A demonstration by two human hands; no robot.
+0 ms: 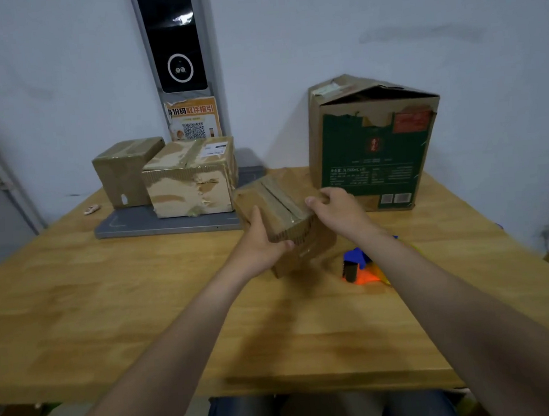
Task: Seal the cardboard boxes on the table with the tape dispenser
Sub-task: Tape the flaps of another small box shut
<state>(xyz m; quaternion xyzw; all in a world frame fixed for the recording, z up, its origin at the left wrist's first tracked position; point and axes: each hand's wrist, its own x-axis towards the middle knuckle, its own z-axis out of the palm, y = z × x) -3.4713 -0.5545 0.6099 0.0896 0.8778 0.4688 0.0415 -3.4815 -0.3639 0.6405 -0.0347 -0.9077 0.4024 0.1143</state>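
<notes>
A small brown cardboard box [283, 213] is tilted above the wooden table [110, 303], held between both hands. My left hand [262, 241] grips its near left corner, thumb on top. My right hand [335, 209] grips its right top edge. A seam runs along the box's top. The tape dispenser [358, 265], blue and orange, lies on the table just right of the box, partly hidden under my right forearm. Two taped boxes, a darker box [122, 173] and a lighter box [188, 178], stand at the back left. A tall green-printed box [373, 144] with loose top flaps stands at the back right.
The two back-left boxes rest on a grey flat tray [136, 223]. A small pale object [91, 209] lies near the table's left edge. A black device on a pillar [175, 51] with an orange notice stands against the wall behind.
</notes>
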